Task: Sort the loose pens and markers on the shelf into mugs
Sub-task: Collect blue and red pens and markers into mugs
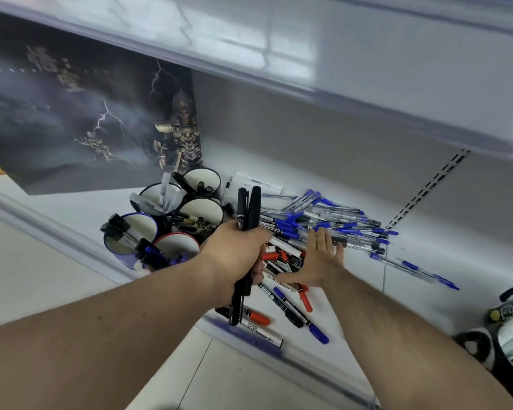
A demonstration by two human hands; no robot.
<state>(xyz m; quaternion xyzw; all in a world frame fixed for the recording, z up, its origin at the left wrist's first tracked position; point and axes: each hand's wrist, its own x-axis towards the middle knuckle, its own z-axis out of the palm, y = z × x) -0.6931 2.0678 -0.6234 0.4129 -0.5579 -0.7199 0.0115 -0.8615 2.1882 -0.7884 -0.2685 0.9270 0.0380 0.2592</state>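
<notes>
Left hand (237,250) grip clamped round a bundle of black markers (247,214), held upright above the shelf (353,294). Right hand (317,261) grip spread flat, fingers straight, over the loose pile of pens and markers (323,223) on the shelf. Five mugs (160,226) clustered just left of the pile, already holding pens. Dark poster (71,113) behind.

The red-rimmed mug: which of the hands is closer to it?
Left. The left hand, gripping black markers, is right beside the red-rimmed mug. The right hand lies open on the pen pile, farther off.
</notes>
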